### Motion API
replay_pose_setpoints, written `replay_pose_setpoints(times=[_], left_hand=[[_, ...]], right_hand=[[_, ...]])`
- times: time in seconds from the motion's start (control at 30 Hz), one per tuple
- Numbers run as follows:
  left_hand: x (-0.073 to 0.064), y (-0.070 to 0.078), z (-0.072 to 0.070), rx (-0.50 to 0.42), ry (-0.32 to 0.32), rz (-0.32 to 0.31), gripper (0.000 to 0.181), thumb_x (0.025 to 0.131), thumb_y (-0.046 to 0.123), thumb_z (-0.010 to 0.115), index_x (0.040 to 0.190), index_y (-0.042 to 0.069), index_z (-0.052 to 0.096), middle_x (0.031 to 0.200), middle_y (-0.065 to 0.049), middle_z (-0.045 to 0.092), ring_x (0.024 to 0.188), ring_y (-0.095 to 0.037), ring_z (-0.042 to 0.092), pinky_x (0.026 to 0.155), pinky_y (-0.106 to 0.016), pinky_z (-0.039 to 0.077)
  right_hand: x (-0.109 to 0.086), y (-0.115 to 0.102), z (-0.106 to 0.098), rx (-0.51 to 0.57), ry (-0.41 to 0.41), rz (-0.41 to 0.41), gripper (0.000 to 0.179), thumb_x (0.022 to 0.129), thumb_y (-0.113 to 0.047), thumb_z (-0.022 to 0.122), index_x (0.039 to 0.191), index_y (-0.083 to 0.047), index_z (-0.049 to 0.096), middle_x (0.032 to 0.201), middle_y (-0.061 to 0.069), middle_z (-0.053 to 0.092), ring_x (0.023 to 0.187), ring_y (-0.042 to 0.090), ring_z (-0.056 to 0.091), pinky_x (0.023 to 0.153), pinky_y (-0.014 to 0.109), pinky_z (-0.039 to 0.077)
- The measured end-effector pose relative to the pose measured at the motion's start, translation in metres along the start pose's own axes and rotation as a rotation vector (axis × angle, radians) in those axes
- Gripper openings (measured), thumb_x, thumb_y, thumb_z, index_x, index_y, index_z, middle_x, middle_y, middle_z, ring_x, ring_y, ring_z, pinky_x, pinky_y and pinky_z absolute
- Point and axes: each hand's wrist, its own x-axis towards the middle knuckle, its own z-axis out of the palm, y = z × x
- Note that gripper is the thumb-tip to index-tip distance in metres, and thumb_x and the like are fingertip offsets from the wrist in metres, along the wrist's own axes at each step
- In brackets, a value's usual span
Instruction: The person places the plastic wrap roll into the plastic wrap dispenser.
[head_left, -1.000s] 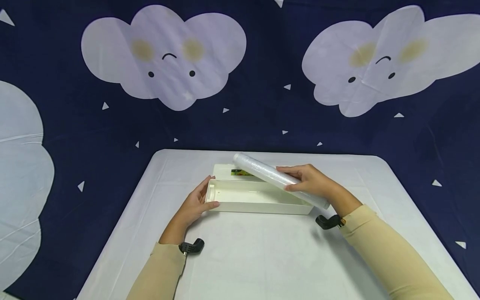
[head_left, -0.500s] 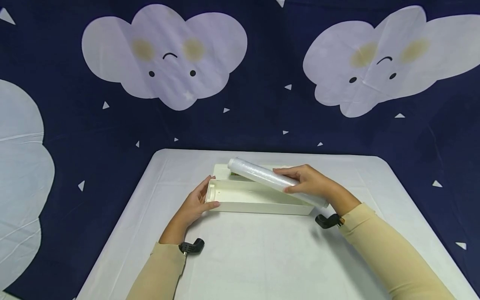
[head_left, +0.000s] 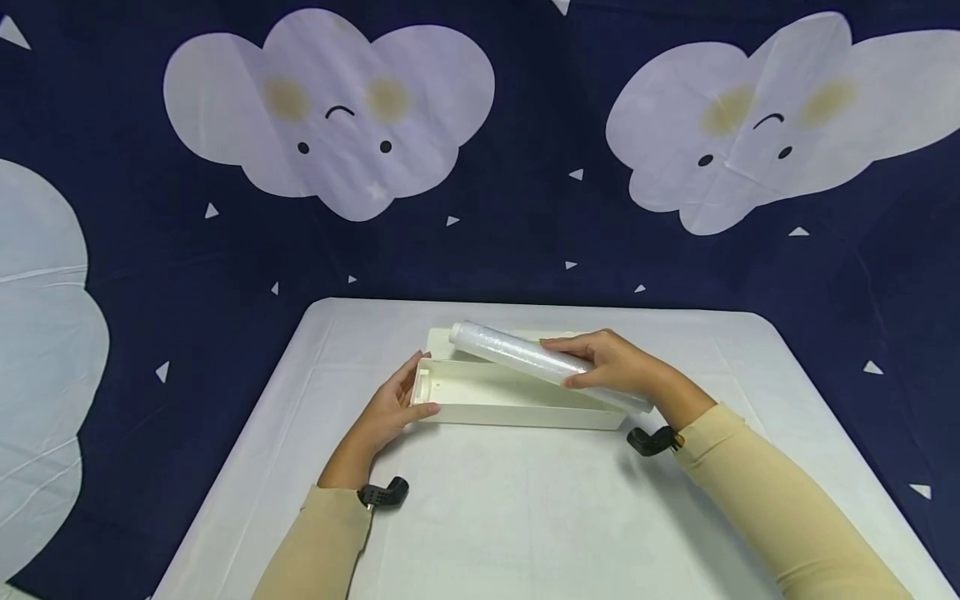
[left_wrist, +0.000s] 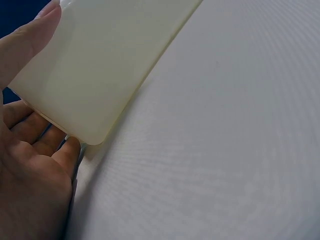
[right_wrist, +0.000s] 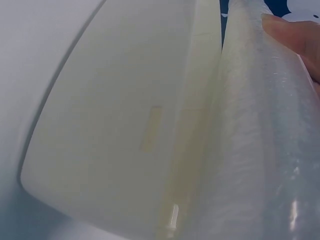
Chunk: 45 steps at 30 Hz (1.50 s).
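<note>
A long cream plastic wrap box (head_left: 517, 416) lies open on the table, its lid (head_left: 439, 342) folded back behind it. At the box's left end my left hand (head_left: 384, 412) holds on, thumb over the front wall (left_wrist: 100, 75) and fingers (left_wrist: 45, 132) at the end wall. Over the trough slants a roll of plastic wrap (head_left: 510, 348), its left end higher in view, over the lid. My right hand (head_left: 618, 364) grips the roll toward its right end, thumb on the near side. From the right wrist, the roll (right_wrist: 250, 130) runs alongside the box front.
A white cloth-covered table (head_left: 525, 508) extends in front of the box and to both sides. Behind it hangs a dark blue cloth (head_left: 525, 250) printed with clouds and small triangles. Black wrist cameras (head_left: 384, 493) sit on both forearms.
The roll has shifted left and its left end has come down, covering the coloured label on the lid. My right hand has edged slightly left with it. My left hand stays put.
</note>
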Motion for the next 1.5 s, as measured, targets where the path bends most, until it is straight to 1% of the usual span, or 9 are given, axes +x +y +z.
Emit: replay_pose_setpoints(times=[0.17, 0.37, 0.53, 0.7, 0.87, 1.0, 1.23, 1.5], left_hand=[[-0.001, 0.001, 0.0, 0.003, 0.004, -0.003, 0.108, 0.084, 0.002, 0.089, 0.168, 0.009, 0.022, 0.171, -0.004, 0.027, 0.156, -0.021, 0.022, 0.119, -0.021, 0.027], [-0.003, 0.001, 0.0, 0.005, 0.004, -0.007, 0.107, 0.085, 0.001, 0.088, 0.169, 0.009, 0.022, 0.171, -0.004, 0.027, 0.156, -0.022, 0.022, 0.12, -0.025, 0.027], [-0.003, 0.001, 0.001, 0.011, 0.004, -0.01, 0.107, 0.086, 0.002, 0.088, 0.169, 0.011, 0.022, 0.171, -0.004, 0.027, 0.156, -0.022, 0.022, 0.121, -0.026, 0.026], [-0.003, 0.002, 0.001, -0.013, -0.005, -0.008, 0.106, 0.086, 0.0, 0.087, 0.169, 0.011, 0.022, 0.171, -0.004, 0.026, 0.156, -0.021, 0.021, 0.12, -0.025, 0.026], [-0.003, 0.002, 0.001, -0.032, -0.012, 0.001, 0.106, 0.086, -0.002, 0.087, 0.169, 0.011, 0.021, 0.171, -0.006, 0.026, 0.156, -0.022, 0.021, 0.119, -0.025, 0.028], [-0.002, 0.001, 0.001, -0.024, -0.009, 0.006, 0.106, 0.086, -0.002, 0.087, 0.169, 0.01, 0.021, 0.171, -0.006, 0.026, 0.156, -0.023, 0.022, 0.119, -0.024, 0.028], [-0.002, 0.002, 0.001, -0.014, -0.005, 0.002, 0.106, 0.086, 0.0, 0.087, 0.169, 0.009, 0.021, 0.171, -0.006, 0.026, 0.156, -0.023, 0.022, 0.119, -0.024, 0.028], [0.0, 0.001, 0.0, -0.002, -0.006, 0.015, 0.106, 0.085, 0.0, 0.088, 0.168, 0.008, 0.022, 0.171, -0.007, 0.027, 0.156, -0.024, 0.023, 0.119, -0.024, 0.028]], right_hand=[[0.002, 0.0, 0.0, -0.037, -0.013, -0.037, 0.067, 0.087, -0.012, 0.089, 0.148, -0.01, 0.062, 0.148, 0.002, 0.059, 0.124, 0.026, 0.064, 0.099, 0.049, 0.056], [0.005, -0.001, 0.001, -0.034, -0.028, -0.045, 0.066, 0.087, -0.008, 0.089, 0.148, -0.009, 0.062, 0.147, 0.002, 0.06, 0.121, 0.028, 0.066, 0.097, 0.049, 0.057], [0.006, -0.001, 0.003, -0.041, -0.035, -0.057, 0.066, 0.087, -0.007, 0.089, 0.147, -0.008, 0.063, 0.147, 0.003, 0.06, 0.122, 0.026, 0.065, 0.097, 0.045, 0.057], [0.007, -0.002, 0.004, -0.038, -0.043, -0.06, 0.065, 0.086, -0.005, 0.089, 0.146, -0.007, 0.064, 0.146, 0.002, 0.061, 0.123, 0.023, 0.064, 0.099, 0.043, 0.056], [0.008, -0.004, 0.003, -0.022, -0.056, -0.06, 0.065, 0.086, -0.004, 0.089, 0.146, -0.006, 0.064, 0.147, 0.002, 0.06, 0.127, 0.023, 0.062, 0.1, 0.044, 0.056], [0.009, -0.004, 0.002, -0.023, -0.065, -0.066, 0.065, 0.086, -0.005, 0.089, 0.146, -0.007, 0.064, 0.146, 0.003, 0.06, 0.13, 0.021, 0.06, 0.102, 0.046, 0.055], [0.012, -0.006, -0.002, -0.036, -0.079, -0.07, 0.065, 0.085, -0.006, 0.09, 0.145, -0.008, 0.065, 0.145, 0.002, 0.061, 0.132, 0.02, 0.058, 0.104, 0.042, 0.054], [0.014, -0.006, -0.003, -0.036, -0.097, -0.076, 0.065, 0.084, -0.002, 0.089, 0.144, -0.005, 0.065, 0.146, 0.004, 0.061, 0.132, 0.022, 0.058, 0.105, 0.047, 0.052]])
